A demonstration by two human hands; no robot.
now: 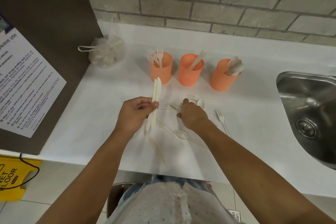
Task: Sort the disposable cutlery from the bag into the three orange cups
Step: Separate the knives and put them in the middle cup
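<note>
Three orange perforated cups stand in a row on the white counter. The left cup (pixel 161 68) holds forks, the middle cup (pixel 190 70) a knife, the right cup (pixel 224 76) spoons. My left hand (pixel 135 112) is shut on a small bunch of cream plastic knives (pixel 156 92) pointing up toward the left cup. My right hand (pixel 192 114) rests fingers-down on loose cutlery, pinching a knife (pixel 175 107) lying flat. A spoon (pixel 201 103) and forks (pixel 221 116) lie scattered around it. The clear plastic bag (pixel 107 53) with more cutlery sits at the back left.
A steel sink (pixel 309 109) is set into the counter at the right. A dark panel with a printed notice (pixel 27 82) bounds the left side. A brick wall runs behind. A yellow wet-floor sign (pixel 14 178) stands on the floor below left.
</note>
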